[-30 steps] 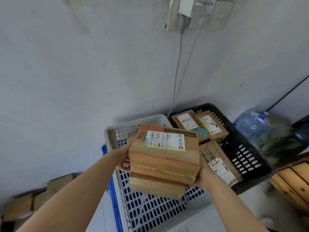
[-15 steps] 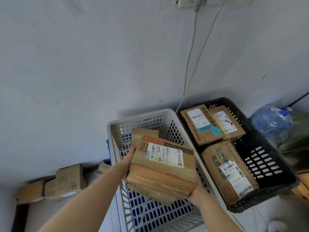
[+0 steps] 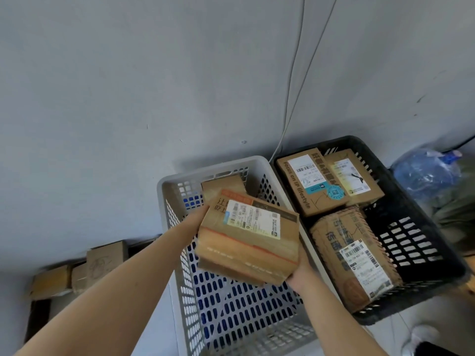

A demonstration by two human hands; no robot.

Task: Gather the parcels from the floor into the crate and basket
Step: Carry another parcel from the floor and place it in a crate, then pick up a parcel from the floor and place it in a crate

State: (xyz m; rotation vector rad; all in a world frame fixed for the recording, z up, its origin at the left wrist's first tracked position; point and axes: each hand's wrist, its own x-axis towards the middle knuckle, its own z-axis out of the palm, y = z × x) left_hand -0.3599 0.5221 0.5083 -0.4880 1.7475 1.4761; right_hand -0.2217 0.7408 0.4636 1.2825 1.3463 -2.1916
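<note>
Two hands hold a stack of parcels (image 3: 249, 237) above the white basket (image 3: 164, 191)
The left hand (image 3: 201, 214) presses the stack's left side; the right hand (image 3: 299, 274) supports its near right corner from below; the fingers of both are hidden by the cardboard, so I cannot tell whether they are spread or curled; another parcel (image 3: 223, 183) sits at the basket's far end; the black crate (image 3: 411, 227), just beside the basket's right wall, holds three labelled parcels (image 3: 305, 183).

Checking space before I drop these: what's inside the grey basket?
One brown parcel sits at the far end of the grey basket. The parcel stack held by the left hand and right hand covers the middle, so anything there is hidden.
</note>
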